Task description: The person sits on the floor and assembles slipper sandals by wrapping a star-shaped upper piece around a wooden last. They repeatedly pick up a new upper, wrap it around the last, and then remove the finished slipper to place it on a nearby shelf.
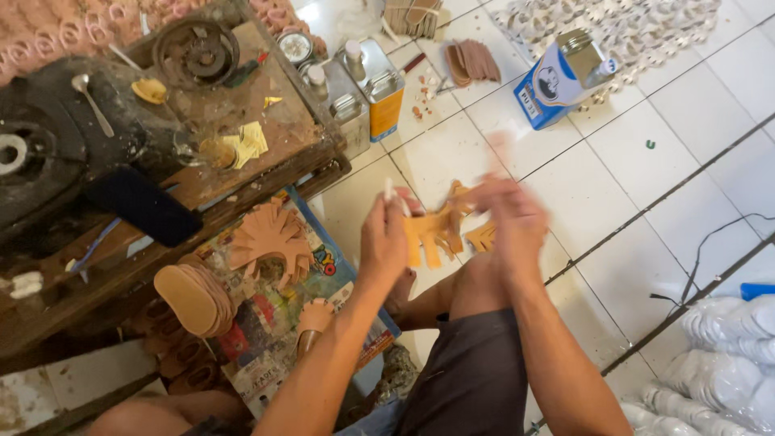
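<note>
At the centre of the frame, the left hand [383, 242] has its grip closed on a tan cut-out strap piece [426, 234] with several fingers. The right hand [517, 222] is blurred, touching the same piece; I cannot tell its grip. Both hover above the white tiled floor [630, 186], right of the wooden desk [266, 137].

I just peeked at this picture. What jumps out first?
Right in the middle, the left hand and the blurred right hand hold an orange cut-out piece above the white tiled floor. At the top stands a blue and white can, and a stack of tan soles sits lower left.
</note>
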### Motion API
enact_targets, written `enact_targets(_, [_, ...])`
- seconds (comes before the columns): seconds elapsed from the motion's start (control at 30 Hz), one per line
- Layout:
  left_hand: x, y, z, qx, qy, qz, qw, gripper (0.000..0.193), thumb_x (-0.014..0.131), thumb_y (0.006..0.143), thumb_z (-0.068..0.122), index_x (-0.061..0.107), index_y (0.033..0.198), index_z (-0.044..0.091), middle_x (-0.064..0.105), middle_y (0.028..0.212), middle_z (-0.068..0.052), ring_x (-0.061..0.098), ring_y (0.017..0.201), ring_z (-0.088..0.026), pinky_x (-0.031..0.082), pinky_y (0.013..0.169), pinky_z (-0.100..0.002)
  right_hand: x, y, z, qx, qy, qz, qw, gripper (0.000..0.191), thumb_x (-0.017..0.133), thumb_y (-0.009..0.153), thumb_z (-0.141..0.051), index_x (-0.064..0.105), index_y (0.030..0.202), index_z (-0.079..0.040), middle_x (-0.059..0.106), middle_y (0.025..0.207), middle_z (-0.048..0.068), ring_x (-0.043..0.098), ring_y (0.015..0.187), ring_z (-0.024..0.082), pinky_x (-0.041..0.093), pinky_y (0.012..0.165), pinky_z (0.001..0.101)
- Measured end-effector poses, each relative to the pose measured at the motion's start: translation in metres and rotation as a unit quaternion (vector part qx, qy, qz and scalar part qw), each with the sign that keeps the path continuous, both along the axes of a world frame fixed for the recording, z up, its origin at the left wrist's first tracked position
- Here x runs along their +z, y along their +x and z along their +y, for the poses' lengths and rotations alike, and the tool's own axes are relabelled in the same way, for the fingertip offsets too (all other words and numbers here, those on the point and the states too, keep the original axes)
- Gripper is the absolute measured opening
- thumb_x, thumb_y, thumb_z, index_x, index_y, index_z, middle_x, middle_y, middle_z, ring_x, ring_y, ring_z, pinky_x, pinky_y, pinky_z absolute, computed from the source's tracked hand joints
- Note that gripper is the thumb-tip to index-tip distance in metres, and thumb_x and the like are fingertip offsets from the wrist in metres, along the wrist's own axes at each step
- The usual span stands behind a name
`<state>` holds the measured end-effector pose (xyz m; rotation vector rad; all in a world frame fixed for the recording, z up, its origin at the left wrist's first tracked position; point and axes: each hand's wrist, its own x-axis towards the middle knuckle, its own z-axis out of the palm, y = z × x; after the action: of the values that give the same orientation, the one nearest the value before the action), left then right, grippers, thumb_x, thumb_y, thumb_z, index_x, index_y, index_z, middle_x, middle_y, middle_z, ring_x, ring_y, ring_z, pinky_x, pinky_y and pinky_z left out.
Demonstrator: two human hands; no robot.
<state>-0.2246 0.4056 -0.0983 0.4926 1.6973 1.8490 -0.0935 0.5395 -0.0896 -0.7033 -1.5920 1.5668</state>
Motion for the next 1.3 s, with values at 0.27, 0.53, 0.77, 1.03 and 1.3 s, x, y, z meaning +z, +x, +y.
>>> enact_targets(0.27, [-0.03, -0.042, 0.006, 0.013, 0.014, -0.23, 0.973, 0.06, 0.056, 0.09, 0.03, 0.042, 0.144, 0.009, 0.059, 0.119, -0.01, 0.06, 0.111, -0.018, 0.059, 0.081, -0.044, 0.001, 0.045, 0.021, -0.16, -0.133, 0.251, 0.945, 0.01, 0.058, 0.103, -0.004, 0.06, 0.113, -0.001, 0.067, 0.112, 0.006, 0.064, 0.096, 0.016, 0.056, 0.082, 0.0336])
enact_targets(0.53, [-0.031, 0.049, -0.092, -0.115, -0.232, -0.017, 0.966, 0.048, 0.061, 0.095, 0.036, 0.071, 0.129, 0.003, 0.079, 0.112, -0.017, 0.072, 0.102, -0.023, 0.054, 0.091, -0.032, 0.003, 0.042, -0.067, -0.051, -0.231, 0.185, 0.954, 0.006, 0.058, 0.109, -0.008, 0.059, 0.114, -0.006, 0.064, 0.108, 0.006, 0.062, 0.096, 0.014, 0.053, 0.085, 0.0333])
enact_targets(0.77, [0.028, 0.08, -0.159, 0.161, 0.183, -0.262, 0.934, 0.044, 0.056, 0.103, 0.026, 0.062, 0.135, -0.003, 0.069, 0.128, -0.007, 0.062, 0.122, -0.019, 0.046, 0.108, -0.037, 0.008, 0.025, -0.191, 0.143, -0.41, 0.171, 0.885, 0.008, 0.056, 0.099, -0.008, 0.059, 0.105, -0.003, 0.067, 0.106, 0.009, 0.065, 0.103, 0.021, 0.049, 0.097, 0.0378])
enact_targets(1.03, [0.035, 0.084, -0.243, 0.171, 0.302, -0.306, 0.887, 0.025, 0.06, 0.101, 0.016, 0.066, 0.119, 0.0, 0.071, 0.117, -0.01, 0.07, 0.112, -0.026, 0.049, 0.108, -0.042, 0.02, 0.038, -0.223, 0.225, -0.348, 0.108, 0.904, 0.015, 0.056, 0.105, -0.008, 0.064, 0.113, 0.002, 0.07, 0.112, 0.013, 0.059, 0.083, 0.018, 0.046, 0.076, 0.0328])
enact_targets(1.3, [0.037, 0.099, -0.282, 0.094, 0.071, -0.165, 0.979, 0.019, 0.06, 0.086, 0.005, 0.075, 0.09, -0.006, 0.071, 0.081, -0.007, 0.062, 0.071, -0.012, 0.049, 0.069, -0.028, 0.047, 0.051, -0.227, 0.379, -0.186, 0.057, 0.905, 0.062, 0.063, 0.095, 0.009, 0.039, 0.15, -0.005, 0.068, 0.102, 0.015, 0.063, 0.085, 0.017, 0.049, 0.073, 0.029])
